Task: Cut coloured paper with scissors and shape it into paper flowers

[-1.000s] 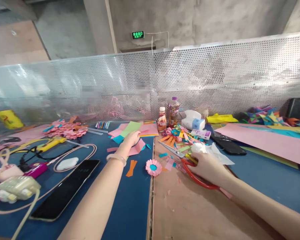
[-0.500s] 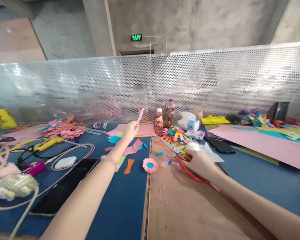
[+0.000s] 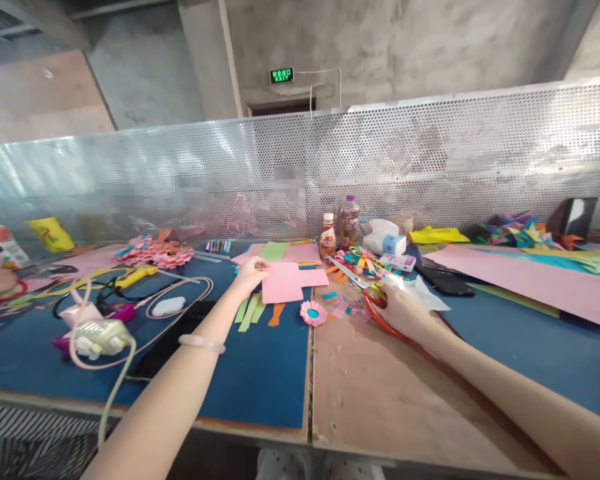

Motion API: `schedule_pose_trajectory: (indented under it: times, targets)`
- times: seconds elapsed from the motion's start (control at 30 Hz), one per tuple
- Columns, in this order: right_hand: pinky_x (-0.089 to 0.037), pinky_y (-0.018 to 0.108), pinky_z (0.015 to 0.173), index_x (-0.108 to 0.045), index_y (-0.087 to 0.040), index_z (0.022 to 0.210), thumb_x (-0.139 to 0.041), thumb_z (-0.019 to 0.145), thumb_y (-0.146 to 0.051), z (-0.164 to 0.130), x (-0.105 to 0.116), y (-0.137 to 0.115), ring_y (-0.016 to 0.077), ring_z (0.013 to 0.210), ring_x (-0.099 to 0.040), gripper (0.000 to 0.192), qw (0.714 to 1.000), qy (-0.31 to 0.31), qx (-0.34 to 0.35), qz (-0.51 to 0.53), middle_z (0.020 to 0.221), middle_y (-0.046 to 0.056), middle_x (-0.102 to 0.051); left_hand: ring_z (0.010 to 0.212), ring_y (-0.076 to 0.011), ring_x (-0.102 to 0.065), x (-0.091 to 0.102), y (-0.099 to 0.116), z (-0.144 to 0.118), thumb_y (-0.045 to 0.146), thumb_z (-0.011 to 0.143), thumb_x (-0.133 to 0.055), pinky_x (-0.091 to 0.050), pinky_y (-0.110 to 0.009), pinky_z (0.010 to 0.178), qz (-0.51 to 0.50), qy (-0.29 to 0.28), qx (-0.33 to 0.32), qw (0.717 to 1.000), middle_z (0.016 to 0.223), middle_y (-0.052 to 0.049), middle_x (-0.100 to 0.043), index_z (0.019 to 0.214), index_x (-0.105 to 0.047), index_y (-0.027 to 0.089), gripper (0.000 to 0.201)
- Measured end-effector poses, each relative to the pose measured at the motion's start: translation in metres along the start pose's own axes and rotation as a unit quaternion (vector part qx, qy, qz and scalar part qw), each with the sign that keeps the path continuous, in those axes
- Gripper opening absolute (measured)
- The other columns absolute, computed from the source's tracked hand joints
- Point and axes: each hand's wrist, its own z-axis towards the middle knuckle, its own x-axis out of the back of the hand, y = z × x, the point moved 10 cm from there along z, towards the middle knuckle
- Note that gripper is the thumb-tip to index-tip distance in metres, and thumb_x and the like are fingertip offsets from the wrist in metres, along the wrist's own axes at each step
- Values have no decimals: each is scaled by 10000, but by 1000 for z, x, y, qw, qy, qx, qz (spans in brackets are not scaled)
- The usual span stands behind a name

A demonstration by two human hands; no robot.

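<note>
Head view: left hand (image 3: 250, 273) pinches a pink paper sheet (image 3: 285, 283) (lifted slightly off the worktop (image 3: 260, 380)); right hand (image 3: 405, 312) grips red scissors (image 3: 365, 293) near the middle.

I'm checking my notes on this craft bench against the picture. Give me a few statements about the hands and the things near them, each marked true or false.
1. The left hand pinches a pink paper sheet. True.
2. The right hand holds a yellow glue gun. False: it grips red-handled scissors.
3. A small pink paper flower with a blue centre lies between the two hands. True.
4. The scissors rest on the blue mat. False: they are over the bare wooden board.
5. Two bottles stand by the perforated metal screen. True.
</note>
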Motion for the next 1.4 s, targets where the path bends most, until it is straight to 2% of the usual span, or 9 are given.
schedule_pose_trajectory:
  times: [0.1, 0.27, 0.4, 0.57, 0.7, 0.8, 1.0, 1.17, 1.4]
  targets:
    - [-359, 288, 596, -494, -139, 938, -370, 825, -524, -2, 0, -2, 249, 838, -570, 419, 1000, 3, 6, -15, 948, 142, -592, 842, -170, -620, 1, -6, 0, 165, 548, -708, -486, -282, 721, -22, -9, 14, 1000, 1098, -122, -599, 1004, -567, 141, 477]
    - [-377, 327, 789, -465, -136, 971, -395, 818, -510, -6, 11, -12, 281, 1057, -474, 410, 997, 39, 58, -25, 1068, 171, -541, 883, -234, -632, 1, -17, 6, 170, 582, -663, -499, -334, 770, -39, -29, 29, 998, 897, -98, -684, 900, -631, 124, 323]
    - [-385, 334, 775, -447, -151, 947, -391, 813, -518, -6, 10, -9, 275, 1024, -483, 394, 997, 43, 56, -12, 1030, 162, -547, 873, -222, -643, 4, -22, 9, 141, 578, -633, -512, -328, 758, -66, -23, 25, 997, 928, -99, -690, 1013, -605, 112, 437]
    - [-386, 321, 719, -418, -187, 856, -371, 817, -533, -1, 11, -3, 252, 910, -523, 352, 997, 65, 50, -3, 941, 110, -556, 870, -224, -646, 3, -14, 9, 198, 612, -629, -509, -338, 774, -88, -32, -2, 996, 912, -92, -701, 925, -644, 120, 323]
    - [-386, 319, 692, -422, -189, 844, -359, 814, -548, 7, 7, 5, 251, 874, -531, 366, 998, 51, 47, 5, 918, 103, -555, 892, -214, -637, 5, -7, 10, 237, 651, -625, -478, -338, 831, -73, -8, -33, 997, 917, -92, -699, 856, -652, 133, 232]
    - [-397, 319, 726, -445, -174, 912, -410, 794, -519, 8, 3, 9, 268, 948, -511, 366, 997, 41, 68, 5, 965, 124, -552, 900, -208, -630, 4, 0, 12, 239, 675, -606, -459, -342, 854, -56, 5, -59, 997, 912, -78, -692, 836, -634, 149, 187]
    - [-419, 348, 797, -438, -185, 1046, -462, 772, -449, -3, 12, -4, 275, 1028, -462, 381, 987, 85, 134, 13, 1052, 119, -544, 943, -208, -605, 11, 20, 11, 233, 732, -519, -422, -364, 891, -14, 61, -116, 991, 919, -68, -661, 811, -572, 173, 113]
    - [-424, 357, 789, -455, -179, 1022, -473, 768, -483, 0, 22, -3, 279, 1006, -508, 397, 991, 92, 98, 21, 1038, 123, -571, 935, -189, -607, 27, 33, 6, 230, 759, -474, -440, -311, 837, 26, 118, -154, 981, 886, -51, -654, 833, -535, 185, 105]
    - [-387, 289, 582, -559, -198, 887, -478, 751, -465, 4, 16, 7, 240, 809, -585, 310, 998, 13, 62, -31, 953, 77, -619, 761, -201, -630, 15, 9, 22, 381, 649, -643, -469, -306, 727, 105, 24, -100, 989, 780, -41, -664, 771, -546, 184, 251]
